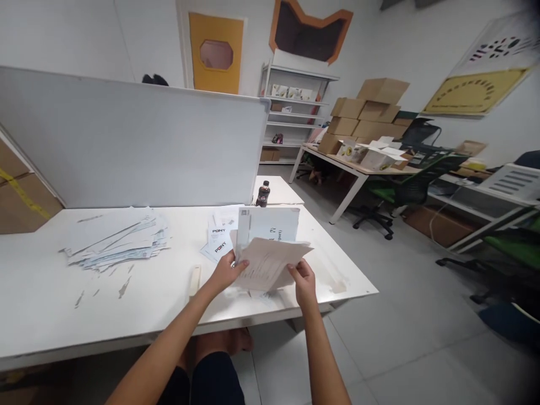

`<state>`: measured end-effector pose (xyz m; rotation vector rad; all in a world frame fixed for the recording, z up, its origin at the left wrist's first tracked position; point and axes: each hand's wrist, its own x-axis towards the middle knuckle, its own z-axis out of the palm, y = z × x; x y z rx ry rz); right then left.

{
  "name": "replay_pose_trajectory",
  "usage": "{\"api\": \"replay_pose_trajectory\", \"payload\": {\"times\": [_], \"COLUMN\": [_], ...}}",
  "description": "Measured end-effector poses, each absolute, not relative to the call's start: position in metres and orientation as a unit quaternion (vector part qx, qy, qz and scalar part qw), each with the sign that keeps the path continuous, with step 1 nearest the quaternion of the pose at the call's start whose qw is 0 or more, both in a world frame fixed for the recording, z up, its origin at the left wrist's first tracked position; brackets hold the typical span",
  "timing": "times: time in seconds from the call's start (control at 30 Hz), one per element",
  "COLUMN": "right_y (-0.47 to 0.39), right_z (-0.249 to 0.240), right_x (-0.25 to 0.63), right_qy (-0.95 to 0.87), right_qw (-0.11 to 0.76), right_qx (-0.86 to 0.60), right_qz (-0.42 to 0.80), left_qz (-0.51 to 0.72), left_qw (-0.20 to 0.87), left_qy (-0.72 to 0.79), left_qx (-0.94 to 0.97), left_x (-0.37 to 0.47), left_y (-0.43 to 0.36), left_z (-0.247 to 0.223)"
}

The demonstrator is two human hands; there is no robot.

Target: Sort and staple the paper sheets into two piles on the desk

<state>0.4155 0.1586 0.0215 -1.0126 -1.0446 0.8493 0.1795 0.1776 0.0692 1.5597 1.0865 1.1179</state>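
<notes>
My left hand (pixel 226 272) is closed on the left side of a small bundle of paper sheets, thumb on the front. The front printed sheet (pixel 266 263) is tilted and bent, and its right edge is pinched between the thumb and fingers of my right hand (pixel 302 279). Behind it stands a pale bluish sheet (pixel 270 220) with large dark print, partly covered. Just left of the bundle, papers marked PONY (pixel 220 236) lie on the white table (pixel 164 298). A narrow cream-coloured block (pixel 195 280) rests near my left wrist.
A wide, messy paper stack (pixel 120 239) lies on the table's left. A dark drink bottle (pixel 263 194) stands at the back by a white partition (pixel 160 146). Cardboard boxes (pixel 367 115) are piled on another table; a green office chair (pixel 415 183) stands at right.
</notes>
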Motion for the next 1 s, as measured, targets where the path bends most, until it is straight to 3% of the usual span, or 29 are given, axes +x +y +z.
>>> {"api": "replay_pose_trajectory", "payload": {"times": [0.1,0.23,0.4,0.47,0.57,0.8,1.0], "right_y": [0.161,0.156,0.131,0.123,0.118,0.133,0.165], "right_z": [0.021,0.026,0.073,0.087,0.082,0.004,0.001], "right_x": [0.416,0.413,0.406,0.404,0.406,0.378,0.320], "right_qy": [-0.480,-0.457,-0.454,-0.478,-0.527,-0.572,-0.588], "right_qw": [0.649,0.653,0.645,0.601,0.500,0.188,0.158], "right_qx": [-0.451,-0.467,-0.470,-0.479,-0.531,-0.783,-0.782], "right_qz": [0.381,0.383,0.397,0.425,0.437,0.154,0.128], "left_qz": [0.412,0.463,0.427,0.406,0.457,0.576,0.640], "left_qw": [0.446,0.476,0.634,0.669,0.618,0.574,0.571], "left_qy": [0.435,0.417,0.358,0.382,0.487,0.514,0.481], "left_qx": [0.665,0.620,0.536,0.492,0.415,0.271,0.183], "left_x": [0.173,0.184,0.187,0.173,0.128,-0.008,-0.009], "left_y": [0.180,0.173,0.158,0.157,0.169,0.236,0.260], "left_z": [0.074,0.080,0.090,0.090,0.090,0.089,0.055]}}
